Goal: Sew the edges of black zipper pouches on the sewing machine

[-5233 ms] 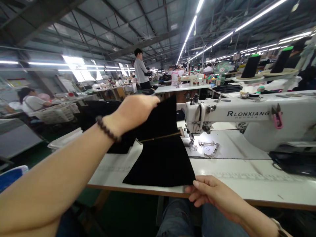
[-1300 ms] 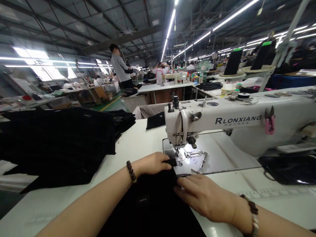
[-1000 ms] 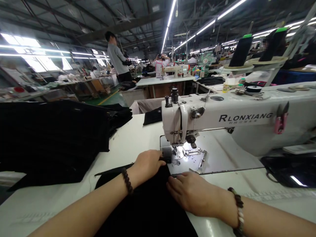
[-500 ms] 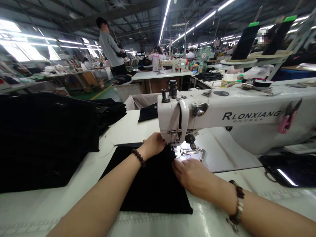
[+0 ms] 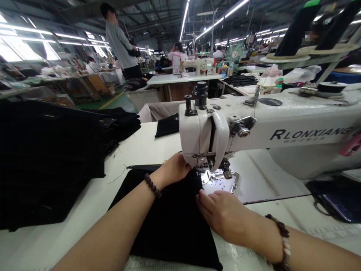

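A black fabric piece [image 5: 169,218], seemingly a flat pouch with a zipper along its far edge, lies on the white table under the needle area of a white sewing machine [image 5: 194,131]. My left hand [image 5: 175,167] is curled on its far part, close by the machine head, with fingertips partly hidden. On the near right edge, my right hand [image 5: 222,210] pinches the fabric between thumb and fingers, just in front of the lit metal plate [image 5: 218,182]. The needle and presser foot are mostly hidden by the machine head.
A tall stack of black fabric pieces [image 5: 50,150] fills the table's left. Another black piece [image 5: 167,127] lies behind the machine head. To the right are a dark phone [image 5: 338,199] and pink-handled snips [image 5: 351,145] on the machine arm. A person [image 5: 121,45] stands in the background.
My view has shifted closer, so the machine looks larger and the fabric's near edge sits lower. Both hands stay on the fabric beside the machine head.
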A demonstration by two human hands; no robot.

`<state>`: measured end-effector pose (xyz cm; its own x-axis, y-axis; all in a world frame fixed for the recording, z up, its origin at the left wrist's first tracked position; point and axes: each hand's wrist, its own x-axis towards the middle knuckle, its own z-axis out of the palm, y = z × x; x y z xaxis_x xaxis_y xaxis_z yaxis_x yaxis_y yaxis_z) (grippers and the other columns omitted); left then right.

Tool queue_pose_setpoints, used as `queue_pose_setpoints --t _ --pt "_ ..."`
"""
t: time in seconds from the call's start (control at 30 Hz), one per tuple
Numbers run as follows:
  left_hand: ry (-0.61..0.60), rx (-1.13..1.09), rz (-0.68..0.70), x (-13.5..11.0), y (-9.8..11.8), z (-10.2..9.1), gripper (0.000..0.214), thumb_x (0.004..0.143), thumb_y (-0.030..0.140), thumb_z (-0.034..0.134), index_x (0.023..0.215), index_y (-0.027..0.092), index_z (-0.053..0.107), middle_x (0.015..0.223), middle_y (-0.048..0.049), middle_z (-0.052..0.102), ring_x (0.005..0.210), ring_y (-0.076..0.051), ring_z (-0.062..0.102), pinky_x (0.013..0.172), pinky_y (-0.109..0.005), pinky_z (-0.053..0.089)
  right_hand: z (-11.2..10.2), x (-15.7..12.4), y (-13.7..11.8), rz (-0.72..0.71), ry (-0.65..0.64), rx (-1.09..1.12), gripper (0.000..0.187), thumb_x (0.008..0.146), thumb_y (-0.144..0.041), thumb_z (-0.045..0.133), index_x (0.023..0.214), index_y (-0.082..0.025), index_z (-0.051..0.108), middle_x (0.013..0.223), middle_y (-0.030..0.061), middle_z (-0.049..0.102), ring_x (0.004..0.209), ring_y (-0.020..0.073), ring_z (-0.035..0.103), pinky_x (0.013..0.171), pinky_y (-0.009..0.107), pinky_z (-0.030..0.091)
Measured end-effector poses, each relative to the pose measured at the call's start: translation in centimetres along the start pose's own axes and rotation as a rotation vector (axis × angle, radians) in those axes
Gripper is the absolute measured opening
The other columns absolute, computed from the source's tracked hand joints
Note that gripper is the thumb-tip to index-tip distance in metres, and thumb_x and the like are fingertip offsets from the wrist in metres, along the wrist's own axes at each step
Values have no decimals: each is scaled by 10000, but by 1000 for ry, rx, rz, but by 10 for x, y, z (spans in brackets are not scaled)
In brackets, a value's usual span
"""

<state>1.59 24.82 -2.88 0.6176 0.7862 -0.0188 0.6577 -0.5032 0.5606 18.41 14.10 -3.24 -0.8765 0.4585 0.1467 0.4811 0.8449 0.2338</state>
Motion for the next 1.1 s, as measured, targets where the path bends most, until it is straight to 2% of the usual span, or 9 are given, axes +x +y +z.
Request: queue_pose_setpoints --t 0.23,0.37,0.67,0.9,1.1 --pt "34 99 25 0 3 -3 190 774 94 460 879 142 611 966 -91 655 939 -286 590 812 -335 444 -3 -2 0 -14 -5 53 299 770 -44 373 928 -43 626 941 215 635 609 205 578 471 298 430" --pt "44 120 27 0 0 -2 187 778 98 457 867 125 619 928 -102 664 922 -291 596 811 -349 446 -3 -2 0 -16 19 63 320 784 -40 346 948 -28 620 939 229 627 620 204 577 482 304 429" --pt "43 84 40 2 -3 -1 213 786 123 454 894 137 638 947 -107 663 919 -270 602 786 -324 463 1 1 1 -13 13 51 328 788 -39 337 958 -29 617 943 214 630 629 204 585 472 301 434" --pt "-1 24 48 6 -7 -3 205 765 131 491 887 166 653 885 -49 682 921 -238 600 730 -268 481 2 2 -1 -7 11 38 344 790 -26 318 950 -44 622 931 209 634 616 191 581 461 294 430" --pt "-21 22 55 6 -5 -3 170 755 120 519 849 144 659 856 -62 681 947 -253 591 777 -286 469 1 -2 -6 -21 63 28 401 797 -11 268 1030 4 595 939 235 628 621 195 575 491 309 459"
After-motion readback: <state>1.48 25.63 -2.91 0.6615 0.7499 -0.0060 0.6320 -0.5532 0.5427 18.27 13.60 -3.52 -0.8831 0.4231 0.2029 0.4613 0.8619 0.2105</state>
